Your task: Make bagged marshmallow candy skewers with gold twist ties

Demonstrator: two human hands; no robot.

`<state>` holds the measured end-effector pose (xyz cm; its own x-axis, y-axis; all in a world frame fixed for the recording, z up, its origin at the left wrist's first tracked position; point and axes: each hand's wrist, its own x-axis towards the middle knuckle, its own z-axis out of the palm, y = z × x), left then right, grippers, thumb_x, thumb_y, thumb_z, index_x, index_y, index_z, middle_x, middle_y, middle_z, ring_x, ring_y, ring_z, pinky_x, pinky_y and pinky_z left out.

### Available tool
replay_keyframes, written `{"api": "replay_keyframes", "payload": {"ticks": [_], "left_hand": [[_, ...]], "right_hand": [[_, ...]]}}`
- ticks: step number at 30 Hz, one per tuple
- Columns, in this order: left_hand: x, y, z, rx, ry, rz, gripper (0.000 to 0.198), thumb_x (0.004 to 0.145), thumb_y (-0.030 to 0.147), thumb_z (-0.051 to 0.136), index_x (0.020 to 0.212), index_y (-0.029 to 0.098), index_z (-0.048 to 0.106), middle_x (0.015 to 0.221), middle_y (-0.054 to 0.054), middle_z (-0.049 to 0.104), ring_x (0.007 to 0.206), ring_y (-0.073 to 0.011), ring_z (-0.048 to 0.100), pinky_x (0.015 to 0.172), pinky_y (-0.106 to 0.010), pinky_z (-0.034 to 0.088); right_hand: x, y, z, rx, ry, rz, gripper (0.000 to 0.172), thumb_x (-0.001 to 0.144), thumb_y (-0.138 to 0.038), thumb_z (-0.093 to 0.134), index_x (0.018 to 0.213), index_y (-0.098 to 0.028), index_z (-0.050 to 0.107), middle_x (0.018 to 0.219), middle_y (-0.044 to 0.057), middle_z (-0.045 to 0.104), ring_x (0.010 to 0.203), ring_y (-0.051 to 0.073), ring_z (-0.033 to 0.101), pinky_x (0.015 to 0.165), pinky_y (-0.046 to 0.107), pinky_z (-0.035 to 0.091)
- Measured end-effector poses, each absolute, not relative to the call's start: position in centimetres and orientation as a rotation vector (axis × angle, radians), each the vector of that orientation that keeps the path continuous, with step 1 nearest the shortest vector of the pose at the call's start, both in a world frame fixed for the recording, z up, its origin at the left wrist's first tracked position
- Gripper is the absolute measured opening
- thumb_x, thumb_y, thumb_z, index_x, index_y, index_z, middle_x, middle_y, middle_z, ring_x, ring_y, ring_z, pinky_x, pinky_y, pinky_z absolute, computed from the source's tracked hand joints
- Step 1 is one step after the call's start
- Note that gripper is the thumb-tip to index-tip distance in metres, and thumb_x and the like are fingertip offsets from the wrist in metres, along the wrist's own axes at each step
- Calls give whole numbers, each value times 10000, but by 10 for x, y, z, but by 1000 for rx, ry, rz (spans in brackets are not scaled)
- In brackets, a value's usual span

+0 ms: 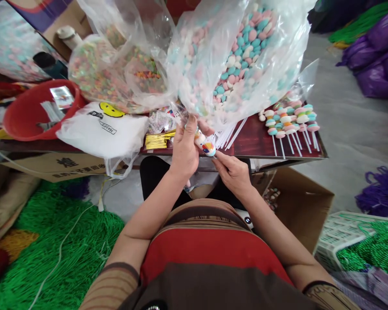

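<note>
Over the table's front edge I hold a candy skewer (pixel 207 145) in a clear wrapper with a colourful print. My left hand (pixel 185 150) is closed around its upper part, thumb on top. My right hand (pixel 232 171) pinches the lower end, where the stick is mostly hidden by the fingers. Beside my left hand lie gold twist ties (pixel 157 141) and printed clear wrappers (pixel 161 121). White sticks (pixel 234 134) lie just behind my right hand. Several candy skewers (pixel 289 120) in pink, white, blue and orange rest at the table's right end.
Behind my hands stand a big bag of pastel candies (pixel 242 56) and a bag of orange-green candies (pixel 116 73). Leftward are a white plastic bag (pixel 103 131) and a red basin (pixel 26 116). An open cardboard box (pixel 304 202) sits low at right; green strands (pixel 67 241) cover the floor at left.
</note>
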<state>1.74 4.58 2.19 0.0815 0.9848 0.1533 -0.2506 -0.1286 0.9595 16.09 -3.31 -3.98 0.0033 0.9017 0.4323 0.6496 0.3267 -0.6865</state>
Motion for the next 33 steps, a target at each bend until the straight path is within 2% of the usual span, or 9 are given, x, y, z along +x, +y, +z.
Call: {"api": "replay_keyframes", "payload": {"ticks": [3, 5, 10, 13, 15, 19, 24, 29, 33], "left_hand": [[22, 34, 31, 1069, 787, 1333, 358, 960, 594, 544, 989, 237, 545, 737, 21, 600, 739, -151, 692, 697, -307, 550], [25, 27, 31, 1022, 723, 1309, 352, 924, 577, 615, 1005, 241, 547, 718, 34, 598, 728, -154, 692, 669, -298, 533], [23, 17, 10, 1059, 664, 1250, 367, 904, 575, 645, 1036, 242, 562, 813, 19, 678, 864, -152, 705, 862, -319, 515], [17, 20, 8, 1036, 691, 1217, 464, 836, 622, 706, 1087, 247, 598, 861, -7, 703, 904, -164, 702, 852, -314, 524], [14, 25, 15, 995, 709, 1217, 479, 805, 622, 740, 1092, 258, 621, 802, 7, 674, 862, -163, 698, 787, -297, 533], [11, 38, 36, 812, 771, 1280, 268, 912, 503, 677, 996, 252, 633, 687, 40, 563, 735, -129, 671, 678, -263, 520], [14, 39, 39, 725, 692, 1307, 191, 926, 404, 686, 939, 231, 608, 687, 49, 546, 639, -97, 631, 584, -228, 476], [24, 20, 15, 817, 695, 1163, 389, 794, 493, 803, 1011, 230, 618, 688, 57, 573, 617, -102, 621, 551, -226, 464], [20, 13, 1, 1006, 843, 1051, 512, 801, 662, 711, 1039, 211, 663, 768, 11, 646, 683, -127, 624, 597, -254, 481]], "right_hand": [[155, -35, -44, -1371, -1676, 420, 349, 990, -348, 538, 1241, -239, 756, 951, 74, 811, 762, 206, 738, 731, 309, 566], [150, -37, -43, -1350, -1627, 488, 370, 997, -358, 528, 1257, -216, 751, 975, 79, 813, 768, 204, 744, 728, 300, 574], [142, -38, -35, -1274, -1476, 675, 398, 997, -375, 520, 1253, -176, 751, 980, 69, 801, 763, 178, 727, 711, 271, 579], [140, -38, -32, -1264, -1425, 829, 399, 977, -420, 556, 1227, -191, 766, 864, 44, 771, 722, 172, 691, 663, 272, 565], [140, -38, -29, -1260, -1370, 944, 407, 957, -466, 588, 1210, -205, 770, 729, 15, 709, 633, 152, 633, 593, 264, 532], [142, -38, -21, -1252, -1263, 1107, 418, 908, -522, 648, 1156, -205, 763, 606, -30, 612, 508, 107, 519, 515, 246, 473], [144, -41, -13, -1275, -1259, 1133, 339, 894, -527, 664, 895, -200, 754, 576, -33, 624, 492, 93, 524, 525, 235, 484], [135, -41, -16, -1239, -1114, 1177, 380, 880, -585, 673, 825, -210, 697, 562, -41, 609, 480, 94, 514, 522, 241, 486], [133, -39, -19, -1180, -1016, 1218, 384, 870, -588, 688, 832, -207, 694, 549, -50, 590, 476, 90, 494, 513, 239, 462]]}}
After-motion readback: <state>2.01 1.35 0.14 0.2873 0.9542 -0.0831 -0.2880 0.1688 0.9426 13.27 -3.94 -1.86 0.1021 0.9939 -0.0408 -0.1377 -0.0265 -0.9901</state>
